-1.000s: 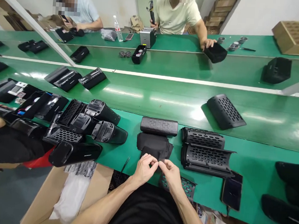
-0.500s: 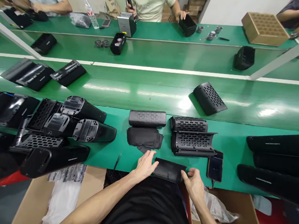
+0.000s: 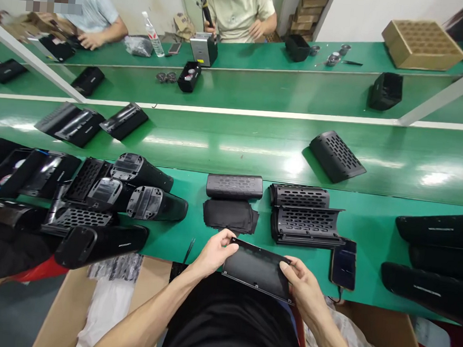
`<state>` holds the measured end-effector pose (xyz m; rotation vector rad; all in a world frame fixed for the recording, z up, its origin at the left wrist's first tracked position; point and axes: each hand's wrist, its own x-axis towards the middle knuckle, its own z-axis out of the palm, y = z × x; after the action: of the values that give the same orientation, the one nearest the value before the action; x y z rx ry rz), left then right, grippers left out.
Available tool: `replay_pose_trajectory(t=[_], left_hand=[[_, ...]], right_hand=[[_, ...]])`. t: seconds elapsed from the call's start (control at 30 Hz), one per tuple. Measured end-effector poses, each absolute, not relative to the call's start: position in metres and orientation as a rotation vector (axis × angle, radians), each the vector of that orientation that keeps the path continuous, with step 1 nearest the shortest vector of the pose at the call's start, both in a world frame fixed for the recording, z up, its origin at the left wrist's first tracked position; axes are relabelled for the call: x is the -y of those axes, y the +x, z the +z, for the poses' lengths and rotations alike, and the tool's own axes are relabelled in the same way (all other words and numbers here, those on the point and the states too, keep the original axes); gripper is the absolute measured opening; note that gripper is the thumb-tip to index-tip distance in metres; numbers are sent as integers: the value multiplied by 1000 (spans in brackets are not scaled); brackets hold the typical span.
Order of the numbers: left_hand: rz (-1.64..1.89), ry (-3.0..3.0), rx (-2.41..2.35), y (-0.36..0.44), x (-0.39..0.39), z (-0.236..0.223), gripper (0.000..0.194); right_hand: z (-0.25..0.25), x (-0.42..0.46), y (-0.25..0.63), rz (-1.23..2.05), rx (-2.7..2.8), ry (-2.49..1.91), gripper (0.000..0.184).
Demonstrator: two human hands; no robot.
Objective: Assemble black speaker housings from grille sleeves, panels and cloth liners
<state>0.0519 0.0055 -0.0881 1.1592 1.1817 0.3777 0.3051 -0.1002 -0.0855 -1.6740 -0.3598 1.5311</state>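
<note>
"Currently, where is the curved black panel [image 3: 257,269]?"

"Above the near edge of the green bench [image 3: 373,220], directly before the person's torso. Its hollow face is turned upward. The right end sits nearer the body than the left end."

"And the state of the grip?"

"Two-handed, closed on the panel. The left hand [image 3: 214,254] pinches the far left corner, thumb on top. The right hand [image 3: 303,284] clamps the right end, thumb laid over the rim. From here I cannot tell whether the dark inner surface is bare or lined."

"List the parts around the hands."

"Just beyond the left hand: a stack of thin black sheets [image 3: 227,215], edges uneven. Behind it, a slotted grey cover [image 3: 234,186], slots upward. Right of the sheets: nested slotted panels [image 3: 307,225], the front one with its hollow side showing. A phone [image 3: 344,265] lies just beside their near right corner. Left of the left hand: a slim tool [image 3: 188,251], probably tweezers, and farther left, a cluster of black housings [image 3: 160,205]."

"And across the line?"

"One slotted shell [image 3: 338,155] rests on the green conveyor [image 3: 226,133]. Past it, a co-worker in a pale shirt [image 3: 240,15] sits at the opposite bench."
</note>
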Motion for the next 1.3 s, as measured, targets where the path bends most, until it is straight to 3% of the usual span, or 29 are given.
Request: replay_pose_trajectory(t=[0.17, 0.4, 0.6, 0.93, 1.17, 1.3], left_hand=[[568, 761, -1084, 36, -6, -48, 48], [672, 771, -1074, 21, -3, -32, 35], [647, 642, -1021, 17, -1, -30, 39], [724, 907, -1046, 12, -1, -26, 32], [692, 905, -842, 8, -6, -15, 60], [754, 1273, -1223, 7, -5, 5, 47]], right_hand=[[-54, 84, 292, 1618, 291, -1479, 41], [-27, 75, 288, 1671, 247, -1385, 41], [-19, 71, 284, 1625, 192, -1457, 42], [-18, 78, 283, 1578, 312, -1475, 44], [-14, 75, 281, 1476, 309, -1458, 42], [-11, 72, 277, 1446, 294, -1412, 40]])
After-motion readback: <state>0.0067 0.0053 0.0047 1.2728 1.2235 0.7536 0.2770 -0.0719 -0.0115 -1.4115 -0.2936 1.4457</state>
